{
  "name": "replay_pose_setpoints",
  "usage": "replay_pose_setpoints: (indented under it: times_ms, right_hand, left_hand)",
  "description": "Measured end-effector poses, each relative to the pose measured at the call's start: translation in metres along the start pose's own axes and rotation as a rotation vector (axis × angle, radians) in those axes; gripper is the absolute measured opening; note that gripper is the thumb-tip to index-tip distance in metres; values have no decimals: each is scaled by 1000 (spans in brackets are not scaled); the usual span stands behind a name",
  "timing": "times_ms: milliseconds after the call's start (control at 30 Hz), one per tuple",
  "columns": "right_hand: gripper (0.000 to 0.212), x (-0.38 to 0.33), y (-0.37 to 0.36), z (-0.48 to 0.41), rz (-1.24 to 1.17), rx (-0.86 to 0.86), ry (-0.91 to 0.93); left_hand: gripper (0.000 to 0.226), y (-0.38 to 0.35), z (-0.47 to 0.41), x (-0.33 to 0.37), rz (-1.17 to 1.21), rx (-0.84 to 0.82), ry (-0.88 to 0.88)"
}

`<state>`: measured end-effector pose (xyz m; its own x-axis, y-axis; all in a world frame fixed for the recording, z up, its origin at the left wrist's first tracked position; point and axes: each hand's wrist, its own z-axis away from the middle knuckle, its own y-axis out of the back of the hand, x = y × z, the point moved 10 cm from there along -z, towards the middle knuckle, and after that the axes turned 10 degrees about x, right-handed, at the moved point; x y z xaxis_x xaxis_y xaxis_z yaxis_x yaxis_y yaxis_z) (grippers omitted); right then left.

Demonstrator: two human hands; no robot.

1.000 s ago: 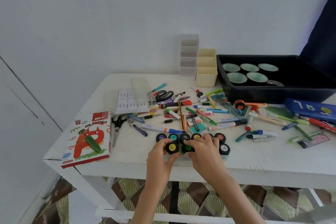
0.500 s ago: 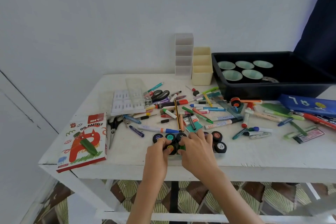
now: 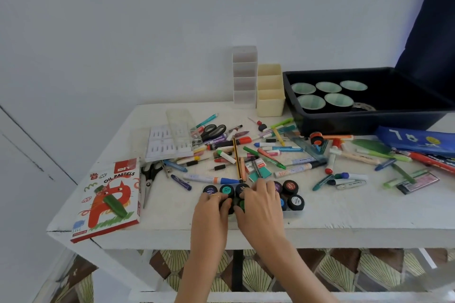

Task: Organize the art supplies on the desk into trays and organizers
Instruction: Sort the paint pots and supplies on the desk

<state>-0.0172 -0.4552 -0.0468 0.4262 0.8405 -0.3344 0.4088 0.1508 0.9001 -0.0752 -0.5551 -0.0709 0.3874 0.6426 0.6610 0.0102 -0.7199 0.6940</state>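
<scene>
Several small black-lidded paint pots (image 3: pixel 290 187) sit clustered in a clear holder near the desk's front edge. My left hand (image 3: pixel 210 208) lies over the left pots, its fingers curled round one pot that it hides. My right hand (image 3: pixel 262 204) covers the middle pots, thumb and fingers around a green-labelled pot (image 3: pixel 241 204). Behind them lies a heap of markers, crayons and pencils (image 3: pixel 258 152). A white organizer (image 3: pixel 245 76), a cream organizer (image 3: pixel 269 92) and a black tray (image 3: pixel 344 126) holding green cups stand at the back.
An oil pastels box (image 3: pixel 108 199) lies at the front left corner with a green crayon on it. Black scissors (image 3: pixel 147 179) lie beside it, and a second pair (image 3: pixel 213 130) sits further back. A clear case (image 3: pixel 179 125) and a blue pencil case (image 3: pixel 418 141) flank the heap.
Both hands have slid forward over the pots and closed together, hiding the yellow-labelled pot that showed under my left fingers. The view has shifted slightly.
</scene>
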Motion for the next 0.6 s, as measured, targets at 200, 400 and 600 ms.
replay_pose_setpoints:
  times_ms: [200,400,600]
  right_hand:
    - [19,57,29,-21,-260,112,-161]
    - [18,155,45,-68,-266,180,-375]
    - [23,236,40,-120,-120,249,-523]
  left_hand:
    - [25,0,-15,62,115,105,-121]
    - [25,-51,-44,114,252,-5,-145]
    - [23,-88,-69,135,280,-21,-134]
